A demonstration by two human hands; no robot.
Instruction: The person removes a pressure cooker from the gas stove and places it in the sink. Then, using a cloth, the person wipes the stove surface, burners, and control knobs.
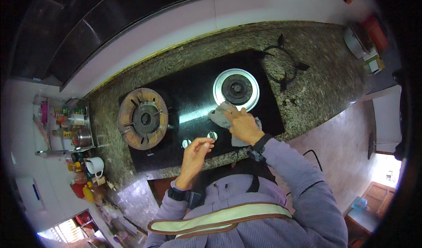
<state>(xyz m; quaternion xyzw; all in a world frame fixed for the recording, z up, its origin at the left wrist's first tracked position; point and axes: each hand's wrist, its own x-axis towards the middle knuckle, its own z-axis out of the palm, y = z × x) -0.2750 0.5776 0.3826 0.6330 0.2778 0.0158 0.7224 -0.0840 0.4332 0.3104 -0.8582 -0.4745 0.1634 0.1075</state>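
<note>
A grey cloth (219, 117) is pressed under my right hand (244, 124), at the near side of the right burner's shiny metal ring (217, 90). Part of the cloth spreads toward the hob's front edge. My left hand (197, 154) hovers by the two control knobs, its fingertips close to the right knob (212, 135); whether they touch it I cannot tell. The left knob (186, 143) sits just beyond that hand. Both burners are set in a black glass gas hob (191, 93). The left burner (145, 119) carries a brownish round pan support.
A black pan support (283, 80) lies on the granite counter (316, 73) right of the hob. At the far right stands a metal pot (355, 43). Bottles and jars fill a wall rack (71, 124) on the left, with a white mug (95, 166) below it.
</note>
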